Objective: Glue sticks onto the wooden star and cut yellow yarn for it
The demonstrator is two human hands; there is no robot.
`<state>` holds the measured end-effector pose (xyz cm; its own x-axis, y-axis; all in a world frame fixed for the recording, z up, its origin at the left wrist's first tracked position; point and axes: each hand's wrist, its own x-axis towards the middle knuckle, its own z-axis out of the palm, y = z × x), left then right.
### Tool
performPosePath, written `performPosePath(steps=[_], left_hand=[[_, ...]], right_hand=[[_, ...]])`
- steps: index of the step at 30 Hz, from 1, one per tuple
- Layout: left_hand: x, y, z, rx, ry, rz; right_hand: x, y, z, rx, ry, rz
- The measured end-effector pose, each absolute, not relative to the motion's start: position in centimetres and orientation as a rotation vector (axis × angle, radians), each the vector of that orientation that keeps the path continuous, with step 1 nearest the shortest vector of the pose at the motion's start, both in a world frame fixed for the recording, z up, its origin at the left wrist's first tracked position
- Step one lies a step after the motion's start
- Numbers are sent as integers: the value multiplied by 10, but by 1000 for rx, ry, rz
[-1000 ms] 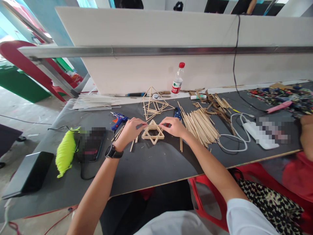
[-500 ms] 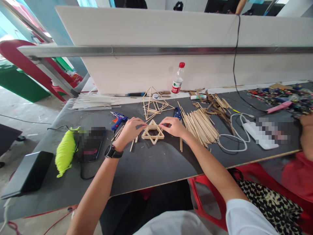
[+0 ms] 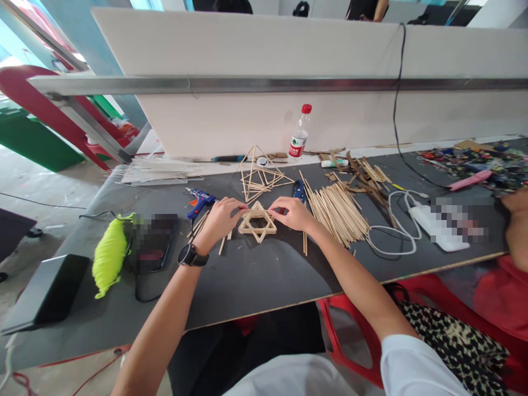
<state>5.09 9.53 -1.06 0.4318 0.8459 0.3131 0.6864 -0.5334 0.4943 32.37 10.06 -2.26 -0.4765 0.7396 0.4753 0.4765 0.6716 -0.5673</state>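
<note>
A six-pointed star frame of pale wooden sticks (image 3: 258, 240) lies on the dark table in front of me. My left hand (image 3: 225, 217) pinches at its upper left corner, thumb and fingers together. From the other side my right hand (image 3: 292, 213) pinches at the upper right corner. Both sets of fingertips touch the frame's far edge, where a stick seems to run between them. Loose sticks (image 3: 224, 245) lie beside my left hand. A blue glue gun (image 3: 201, 201) rests just beyond it. Behind the star stands another stick frame (image 3: 243, 173) with a pointed top.
To the right lies a pile of wooden sticks (image 3: 339, 213). A water bottle (image 3: 298, 135) stands at the back, near cardboard scraps (image 3: 363, 176). A power bank with a white cable (image 3: 439, 228), a phone (image 3: 159, 242), a yellow-green plush (image 3: 110, 257) and a black box (image 3: 47, 291) are around.
My hands and the star frame stay almost in place. In the background, a person's arm beyond the partition has shifted left.
</note>
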Motion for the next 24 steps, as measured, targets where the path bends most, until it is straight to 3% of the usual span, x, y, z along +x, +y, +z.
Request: performPosePath(steps=[24], left_hand=[[49, 91, -1, 2469, 1352, 670]], right_hand=[[324, 101, -23, -938, -2162, 494]])
